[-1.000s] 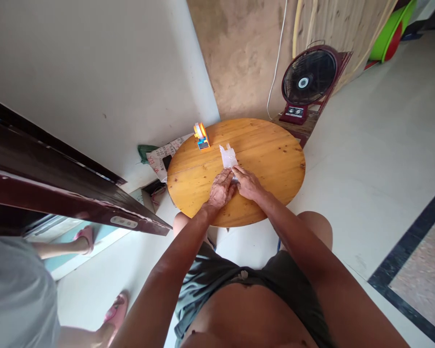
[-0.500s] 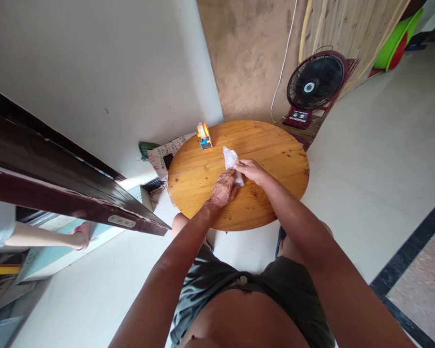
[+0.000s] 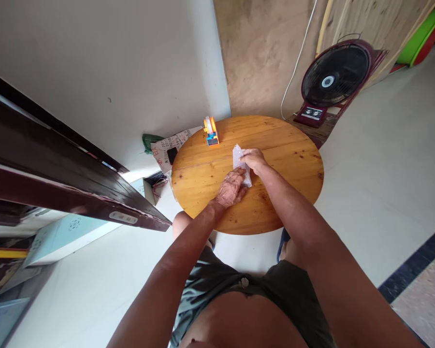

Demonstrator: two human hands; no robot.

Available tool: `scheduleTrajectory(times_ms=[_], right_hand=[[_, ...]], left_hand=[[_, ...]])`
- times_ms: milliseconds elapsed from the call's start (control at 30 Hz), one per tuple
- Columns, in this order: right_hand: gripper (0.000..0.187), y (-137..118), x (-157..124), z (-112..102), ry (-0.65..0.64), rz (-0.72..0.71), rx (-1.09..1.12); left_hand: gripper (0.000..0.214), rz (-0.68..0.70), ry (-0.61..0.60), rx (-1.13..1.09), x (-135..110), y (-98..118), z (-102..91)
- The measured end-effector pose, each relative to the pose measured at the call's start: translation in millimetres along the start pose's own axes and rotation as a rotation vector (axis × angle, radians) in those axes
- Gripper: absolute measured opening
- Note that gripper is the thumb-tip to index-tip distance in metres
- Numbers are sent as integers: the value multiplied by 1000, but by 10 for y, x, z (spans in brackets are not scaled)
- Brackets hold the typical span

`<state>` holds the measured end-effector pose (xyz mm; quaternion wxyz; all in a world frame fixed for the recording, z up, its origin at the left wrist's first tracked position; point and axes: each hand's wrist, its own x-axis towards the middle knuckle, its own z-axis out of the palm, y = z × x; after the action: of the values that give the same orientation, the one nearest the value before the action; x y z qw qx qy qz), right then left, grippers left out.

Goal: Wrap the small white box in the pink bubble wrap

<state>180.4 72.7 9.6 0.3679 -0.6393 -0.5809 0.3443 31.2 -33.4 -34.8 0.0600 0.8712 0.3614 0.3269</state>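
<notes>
Together, two bare hands touch a small clear bubble wrap bundle (image 3: 237, 155) on the middle of a round wooden table (image 3: 290, 183). The left hand (image 3: 232, 187) lies palm down over the near part, with its fingers nearly straight and its thumb out to the side; it is not gripping. The right hand (image 3: 253, 159) is bent, and it pinches the bundle's right edge with its thumb and fingers. An orange and blue tape holder (image 3: 212, 131) stands near the table's far edge, apart from both hands.
</notes>
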Motion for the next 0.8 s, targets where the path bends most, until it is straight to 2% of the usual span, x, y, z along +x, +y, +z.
scheduleTrajectory(times_ms=[467, 667, 800], right_hand=[[14, -91, 107, -9, -36, 86, 224], [15, -18, 176, 9, -65, 51, 309], [24, 85, 254, 47, -59, -6, 309]], left_hand=[[47, -27, -28, -47, 32, 51, -75], [43, -55, -43, -49, 50, 48, -68], [38, -53, -52, -39, 85, 65, -103]])
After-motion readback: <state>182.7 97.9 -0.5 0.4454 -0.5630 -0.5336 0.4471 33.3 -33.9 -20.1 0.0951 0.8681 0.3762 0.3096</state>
